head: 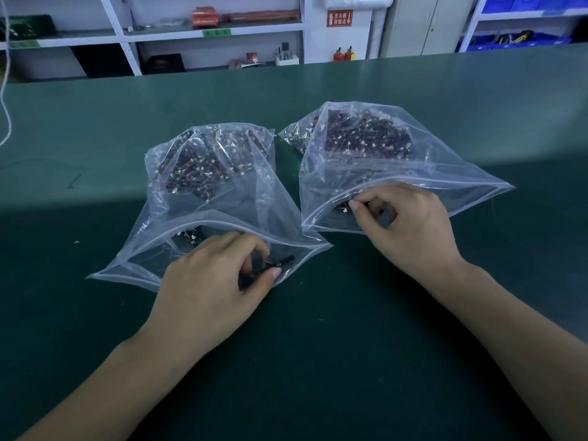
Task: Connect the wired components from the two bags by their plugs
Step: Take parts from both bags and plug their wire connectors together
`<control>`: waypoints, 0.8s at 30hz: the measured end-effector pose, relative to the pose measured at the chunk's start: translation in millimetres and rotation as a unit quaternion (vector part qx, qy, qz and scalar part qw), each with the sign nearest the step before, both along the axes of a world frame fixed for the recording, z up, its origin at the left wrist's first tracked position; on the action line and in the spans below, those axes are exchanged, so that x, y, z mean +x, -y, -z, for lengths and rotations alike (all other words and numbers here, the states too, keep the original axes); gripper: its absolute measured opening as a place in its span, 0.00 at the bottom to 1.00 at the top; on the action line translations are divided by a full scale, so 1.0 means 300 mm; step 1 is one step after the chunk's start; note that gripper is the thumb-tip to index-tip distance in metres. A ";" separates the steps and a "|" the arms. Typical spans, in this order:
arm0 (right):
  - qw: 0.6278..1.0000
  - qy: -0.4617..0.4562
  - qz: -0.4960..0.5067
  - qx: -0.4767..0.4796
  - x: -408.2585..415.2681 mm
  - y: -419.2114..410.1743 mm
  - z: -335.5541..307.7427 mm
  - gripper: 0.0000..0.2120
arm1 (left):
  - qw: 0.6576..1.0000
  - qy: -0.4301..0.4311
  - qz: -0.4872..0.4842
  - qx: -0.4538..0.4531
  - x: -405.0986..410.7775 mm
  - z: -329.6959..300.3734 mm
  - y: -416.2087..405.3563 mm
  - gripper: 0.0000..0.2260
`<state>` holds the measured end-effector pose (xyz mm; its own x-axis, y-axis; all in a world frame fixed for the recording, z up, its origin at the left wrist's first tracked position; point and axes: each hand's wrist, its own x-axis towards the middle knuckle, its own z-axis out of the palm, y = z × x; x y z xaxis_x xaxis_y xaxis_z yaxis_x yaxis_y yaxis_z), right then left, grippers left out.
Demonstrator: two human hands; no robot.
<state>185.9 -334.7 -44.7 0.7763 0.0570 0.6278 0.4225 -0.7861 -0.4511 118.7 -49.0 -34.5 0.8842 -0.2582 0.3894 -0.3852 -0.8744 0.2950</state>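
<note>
The green table (95,313) spans the full width of the view. Beyond its far edge stands white shelving (124,36). An orange-red package (205,17) lies on the upper shelf. A white holder of small tools (287,57) sits on a lower shelf. A red sign (339,18) hangs on the white panel, above two red fire extinguishers (343,54). Blue bins (515,39) fill the right-hand rack. A white cord (4,90) hangs past the table's far left corner.

surface: green workbench mat (318,361) | on it, left: clear zip bag (219,205) of dark wired components (mouth open toward the near edge) | on it, right: second clear zip bag (394,173), same sort of contents, just beside the first
</note>
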 end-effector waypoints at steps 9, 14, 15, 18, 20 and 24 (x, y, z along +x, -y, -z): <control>0.997 0.018 -0.069 0.042 -0.025 -0.027 -0.007 0.08 | 0.999 0.029 0.007 0.015 -0.009 -0.009 0.010 0.05; 0.984 0.038 -0.164 0.054 -0.049 -0.045 -0.022 0.09 | 0.991 0.130 0.025 -0.026 -0.012 -0.018 0.018 0.07; 0.981 0.034 -0.183 0.054 -0.057 -0.053 -0.023 0.09 | 0.988 0.149 0.035 -0.030 -0.014 -0.018 0.020 0.07; 0.969 0.003 -0.243 0.050 -0.086 -0.082 -0.026 0.11 | 0.977 0.198 0.068 -0.027 -0.019 -0.015 0.022 0.08; 0.963 -0.017 -0.267 0.037 -0.104 -0.104 -0.029 0.14 | 0.971 0.219 0.085 -0.038 -0.017 -0.011 0.021 0.07; 0.955 -0.043 -0.289 0.058 -0.122 -0.134 -0.021 0.13 | 0.965 0.234 0.100 -0.059 -0.012 -0.004 0.017 0.06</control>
<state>149.3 -294.6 -38.4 0.6862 0.4246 0.5907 0.7271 -0.3760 -0.5744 115.1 -54.2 -33.3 0.5411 -0.3358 0.7710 -0.6583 -0.7397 0.1399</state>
